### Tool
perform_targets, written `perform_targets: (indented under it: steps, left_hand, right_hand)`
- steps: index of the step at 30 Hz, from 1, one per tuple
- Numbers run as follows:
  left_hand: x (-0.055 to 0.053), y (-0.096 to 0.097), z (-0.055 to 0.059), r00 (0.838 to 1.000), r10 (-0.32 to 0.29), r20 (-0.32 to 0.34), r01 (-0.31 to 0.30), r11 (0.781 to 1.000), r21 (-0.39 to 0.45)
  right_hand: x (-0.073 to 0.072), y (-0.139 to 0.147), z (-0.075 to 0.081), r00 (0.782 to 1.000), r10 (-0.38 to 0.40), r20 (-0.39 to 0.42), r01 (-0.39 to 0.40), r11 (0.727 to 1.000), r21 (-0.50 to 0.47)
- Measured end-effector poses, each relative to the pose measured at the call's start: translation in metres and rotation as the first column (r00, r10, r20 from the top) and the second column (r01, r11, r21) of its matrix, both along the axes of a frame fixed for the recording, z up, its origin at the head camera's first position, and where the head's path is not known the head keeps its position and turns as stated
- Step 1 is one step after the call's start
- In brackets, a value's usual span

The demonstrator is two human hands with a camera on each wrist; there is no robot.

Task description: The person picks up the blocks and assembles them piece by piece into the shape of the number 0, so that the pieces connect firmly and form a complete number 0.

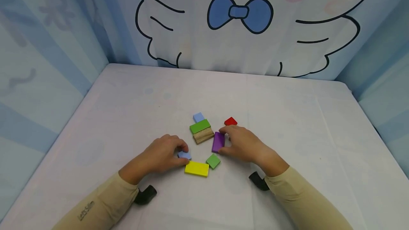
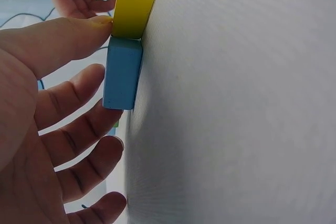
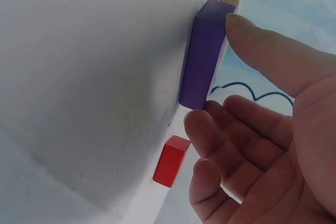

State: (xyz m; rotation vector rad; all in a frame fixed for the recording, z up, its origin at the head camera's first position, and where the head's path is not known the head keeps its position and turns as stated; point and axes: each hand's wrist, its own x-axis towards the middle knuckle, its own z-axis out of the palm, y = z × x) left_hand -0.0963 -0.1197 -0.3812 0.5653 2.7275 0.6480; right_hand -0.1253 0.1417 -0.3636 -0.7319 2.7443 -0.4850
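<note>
My left hand (image 1: 164,153) pinches a small light-blue block (image 2: 123,74), with the thumb at one end and a fingertip at the other. The thumb tip also meets the corner of a yellow block (image 1: 196,169), which touches the blue one. My right hand (image 1: 244,144) holds a purple rectangular block (image 3: 207,56) by its two ends, thumb at the near end and finger at the far end. Close to the purple block lie a bare-wood block (image 1: 203,136) and a green rectangular block (image 1: 200,126). All these blocks lie flat on the white-covered table.
Beyond the right fingers lies a red block (image 1: 230,121). A green square block (image 1: 213,161) touches the yellow one's right end. Another light-blue block (image 1: 198,117) sits behind the green rectangle. Patterned curtains (image 1: 239,45) stand along the table's back and sides.
</note>
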Motion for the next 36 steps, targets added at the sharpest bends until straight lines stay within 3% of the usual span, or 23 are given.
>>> perform_targets:
  steps: [16, 36]
  left_hand:
    - [-0.0003, -0.0004, -0.0006, 1.000, -0.001, -0.001, 0.001, 1.000, 0.009]
    - [-0.0005, 0.0001, -0.0018, 1.000, 0.005, -0.006, -0.005, 1.000, -0.001]
  right_hand:
    - [0.0029, 0.0003, -0.0012, 0.999, -0.016, 0.028, 0.016, 1.000, 0.000]
    - [0.0069, -0.0001, -0.0037, 1.000, -0.021, 0.003, 0.021, 1.000, -0.003]
